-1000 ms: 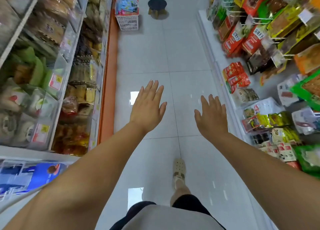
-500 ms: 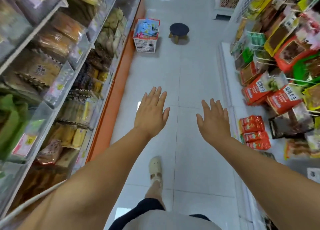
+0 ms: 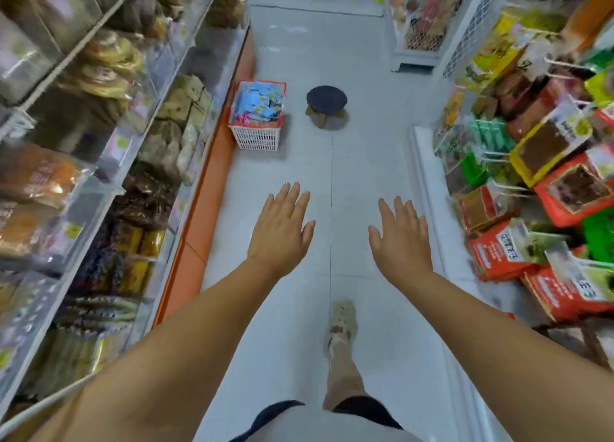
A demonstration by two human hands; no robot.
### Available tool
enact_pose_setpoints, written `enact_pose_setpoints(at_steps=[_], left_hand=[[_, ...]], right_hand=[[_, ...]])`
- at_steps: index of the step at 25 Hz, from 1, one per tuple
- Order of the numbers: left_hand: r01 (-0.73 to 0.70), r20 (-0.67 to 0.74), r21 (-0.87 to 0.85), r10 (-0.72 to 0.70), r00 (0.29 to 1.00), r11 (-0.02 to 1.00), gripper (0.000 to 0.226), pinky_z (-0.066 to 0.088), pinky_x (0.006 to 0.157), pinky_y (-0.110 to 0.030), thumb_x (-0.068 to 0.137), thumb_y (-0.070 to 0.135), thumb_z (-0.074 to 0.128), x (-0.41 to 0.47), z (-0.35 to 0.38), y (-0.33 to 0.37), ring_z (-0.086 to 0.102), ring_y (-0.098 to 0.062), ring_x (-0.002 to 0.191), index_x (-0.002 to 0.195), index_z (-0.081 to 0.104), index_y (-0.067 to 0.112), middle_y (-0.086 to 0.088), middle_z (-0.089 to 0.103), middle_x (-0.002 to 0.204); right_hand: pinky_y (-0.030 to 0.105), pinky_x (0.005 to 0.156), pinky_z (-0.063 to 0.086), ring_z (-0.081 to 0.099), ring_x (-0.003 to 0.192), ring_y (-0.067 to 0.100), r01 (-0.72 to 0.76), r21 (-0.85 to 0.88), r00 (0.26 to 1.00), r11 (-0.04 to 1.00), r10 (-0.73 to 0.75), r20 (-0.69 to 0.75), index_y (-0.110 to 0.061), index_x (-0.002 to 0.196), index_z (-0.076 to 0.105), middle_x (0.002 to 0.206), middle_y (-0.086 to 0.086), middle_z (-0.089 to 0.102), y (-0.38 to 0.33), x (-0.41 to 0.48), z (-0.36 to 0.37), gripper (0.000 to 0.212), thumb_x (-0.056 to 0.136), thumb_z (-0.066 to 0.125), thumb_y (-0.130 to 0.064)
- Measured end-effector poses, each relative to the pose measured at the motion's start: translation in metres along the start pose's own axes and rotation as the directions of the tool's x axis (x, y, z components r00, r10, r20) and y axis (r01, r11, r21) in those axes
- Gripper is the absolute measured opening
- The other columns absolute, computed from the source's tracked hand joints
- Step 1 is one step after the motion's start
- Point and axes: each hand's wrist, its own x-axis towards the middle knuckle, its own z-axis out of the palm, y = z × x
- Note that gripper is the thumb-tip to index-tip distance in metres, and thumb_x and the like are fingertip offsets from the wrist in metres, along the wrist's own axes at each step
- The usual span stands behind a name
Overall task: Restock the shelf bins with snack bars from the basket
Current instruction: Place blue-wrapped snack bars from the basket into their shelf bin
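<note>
The bins (image 3: 99, 162) line the left shelving, and the basket (image 3: 257, 136) is nearer than 1 second ago, so the walk to it looks almost done, with no bar picked yet. It stands at the left edge of the floor (image 3: 358, 175) against the orange shelf base (image 3: 212, 182), white lattice with a red rim, heaped with blue-wrapped bars (image 3: 259, 104). The left hand (image 3: 280, 235) and right hand (image 3: 400, 242) float ahead, empty, fingers straight and slightly spread.

Shelf bins (image 3: 114, 150) motion-blurred; basket (image 3: 257, 137) contents indistinct; hanging packets (image 3: 498, 252) labels unreadable.
</note>
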Motion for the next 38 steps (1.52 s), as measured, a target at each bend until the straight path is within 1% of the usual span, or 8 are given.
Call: enact_pose_setpoints(at_steps=[9,13,18,22,25,28,31,38], left_hand=[[0.188,-0.034,0.016,-0.187,0.982,0.982,0.057,0.007,0.121,-0.040,0.101,0.037,0.035,0.268,0.012,-0.053,0.007,-0.023,0.149,0.151,0.023,0.012,-0.009,0.018,0.160],[0.259,-0.060,0.045,-0.256,0.965,0.965,0.058,0.002,0.120,-0.036,0.101,0.038,0.035,0.366,0.020,-0.102,0.007,-0.021,0.149,0.151,0.024,0.013,-0.007,0.019,0.160],[0.281,-0.047,0.065,-0.278,0.959,0.957,0.060,-0.003,0.118,-0.032,0.100,0.041,0.033,0.508,0.042,-0.173,0.004,-0.019,0.149,0.153,0.019,0.015,-0.005,0.014,0.161],[0.272,-0.022,0.036,-0.271,0.962,0.962,0.059,0.006,0.121,-0.038,0.099,0.037,0.040,0.612,0.039,-0.209,0.010,-0.022,0.149,0.151,0.026,0.012,-0.008,0.021,0.159],[0.292,-0.045,0.004,-0.291,0.956,0.956,0.056,0.011,0.121,-0.041,0.099,0.032,0.044,0.688,0.032,-0.232,0.014,-0.025,0.148,0.149,0.030,0.010,-0.011,0.024,0.157],[0.347,-0.043,0.019,-0.346,0.937,0.938,0.057,0.006,0.120,-0.038,0.100,0.035,0.041,0.760,0.036,-0.259,0.011,-0.023,0.148,0.150,0.028,0.012,-0.009,0.020,0.159],[0.434,-0.049,0.062,-0.431,0.901,0.899,0.059,0.002,0.120,-0.036,0.101,0.040,0.035,0.820,0.045,-0.288,0.004,-0.020,0.149,0.152,0.022,0.015,-0.006,0.013,0.161],[0.692,-0.092,-0.009,-0.690,0.718,0.722,0.058,-0.003,0.119,-0.035,0.101,0.042,0.033,0.926,0.057,-0.335,0.002,-0.018,0.149,0.153,0.020,0.017,-0.004,0.012,0.161]], right_hand=[[0.044,0.120,0.001,0.001,0.149,0.028,0.146,-0.027,0.988,0.989,-0.144,0.055,-0.020,0.154,0.012,0.161,0.010,0.009,0.000,0.312,-0.023,0.057,0.102,0.027,-0.039],[0.044,0.119,0.001,0.002,0.149,0.027,0.208,-0.025,0.977,0.978,-0.206,0.051,-0.020,0.154,0.013,0.161,0.010,0.010,-0.021,0.438,-0.024,0.056,0.102,0.027,-0.039],[0.045,0.120,0.002,0.003,0.149,0.028,0.191,-0.037,0.981,0.981,-0.189,0.052,-0.021,0.153,0.014,0.161,0.011,0.011,-0.046,0.592,-0.014,0.056,0.102,0.028,-0.039],[0.045,0.120,0.003,0.004,0.148,0.027,0.187,-0.002,0.982,0.982,-0.187,0.032,-0.023,0.153,0.016,0.160,0.011,0.012,-0.070,0.706,-0.025,0.054,0.102,0.030,-0.036],[0.046,0.119,0.005,0.006,0.148,0.029,0.226,-0.020,0.974,0.974,-0.225,0.020,-0.025,0.153,0.016,0.160,0.011,0.012,-0.084,0.785,-0.032,0.054,0.102,0.031,-0.034],[0.047,0.119,0.006,0.008,0.147,0.029,0.282,-0.056,0.959,0.958,-0.280,0.039,-0.024,0.153,0.016,0.160,0.011,0.013,-0.097,0.871,-0.028,0.054,0.102,0.031,-0.034],[0.047,0.118,0.008,0.009,0.147,0.029,0.373,-0.072,0.927,0.925,-0.369,0.062,-0.023,0.153,0.018,0.159,0.011,0.015,-0.117,0.955,-0.018,0.055,0.102,0.032,-0.035],[0.047,0.117,0.009,0.007,0.147,0.029,0.641,-0.121,0.764,0.758,-0.616,0.190,-0.022,0.153,0.016,0.160,0.011,0.014,-0.191,1.143,-0.004,0.055,0.102,0.029,-0.037]])
